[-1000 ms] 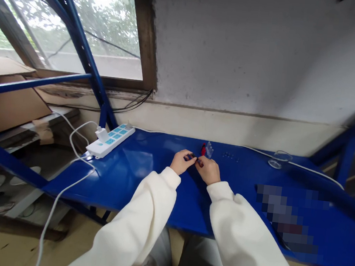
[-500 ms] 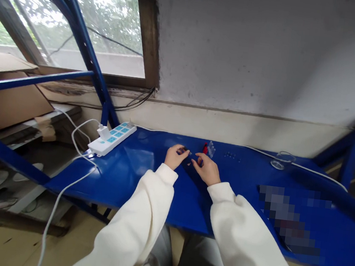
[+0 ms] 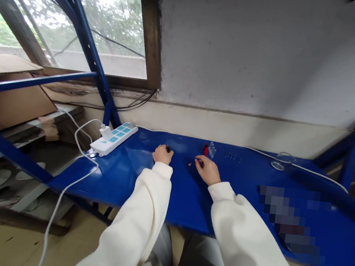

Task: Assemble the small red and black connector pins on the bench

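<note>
My left hand (image 3: pixel 162 154) is closed low over the blue table (image 3: pixel 178 205), with a small black object (image 3: pixel 168 148) showing at its fingers. My right hand (image 3: pixel 209 170) has its fingers curled in a pinch. What it holds, if anything, is too small to make out. Just left of its fingertips lies a tiny pale piece (image 3: pixel 189 164) on the table. Beyond the right hand are a small red item (image 3: pixel 206 149) and several clear tube-like pieces (image 3: pixel 212 149) beside it. Several tiny clear pieces (image 3: pixel 232 156) lie in a row farther right.
A white power strip (image 3: pixel 114 139) with a plug and cable lies at the table's back left. At the back right is a clear round container (image 3: pixel 277 165) near a white cable (image 3: pixel 317 171). A pixelated dark item lies at the right. Blue shelf posts (image 3: pixel 103 82) rise at the left.
My left hand has moved left, away from the right hand, and its fingers have turned down and closed. My right hand stays about in place, its fingers drawn closer together.
</note>
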The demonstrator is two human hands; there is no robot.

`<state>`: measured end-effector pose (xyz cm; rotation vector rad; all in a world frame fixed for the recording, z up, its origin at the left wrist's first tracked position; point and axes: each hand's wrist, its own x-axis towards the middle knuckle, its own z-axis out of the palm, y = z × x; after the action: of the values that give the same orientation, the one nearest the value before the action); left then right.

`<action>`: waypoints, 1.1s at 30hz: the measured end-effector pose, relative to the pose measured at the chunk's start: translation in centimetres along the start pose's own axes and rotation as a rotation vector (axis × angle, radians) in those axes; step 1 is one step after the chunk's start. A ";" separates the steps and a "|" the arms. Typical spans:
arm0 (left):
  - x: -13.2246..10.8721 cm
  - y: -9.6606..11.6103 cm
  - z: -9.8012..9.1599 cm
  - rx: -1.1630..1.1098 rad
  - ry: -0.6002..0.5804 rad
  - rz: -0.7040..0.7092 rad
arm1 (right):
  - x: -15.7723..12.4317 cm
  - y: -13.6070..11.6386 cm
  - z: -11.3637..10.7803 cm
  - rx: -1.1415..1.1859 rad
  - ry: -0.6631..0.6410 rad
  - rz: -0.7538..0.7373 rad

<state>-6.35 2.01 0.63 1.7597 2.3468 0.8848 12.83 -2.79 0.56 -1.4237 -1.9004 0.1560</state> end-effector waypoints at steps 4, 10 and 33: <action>-0.1 0.2 -0.4 0.036 -0.044 -0.001 | 0.1 0.1 -0.1 -0.003 0.003 -0.001; -0.1 0.2 -0.8 0.051 -0.063 -0.038 | 0.2 0.1 -0.5 -0.029 0.004 0.031; -0.1 0.1 -1.2 0.077 -0.093 -0.090 | 0.3 0.2 -1.2 -0.135 0.017 0.145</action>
<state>-6.68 1.45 1.68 1.6684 2.4080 0.6939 13.71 -2.80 1.46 -1.6493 -1.8227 0.0852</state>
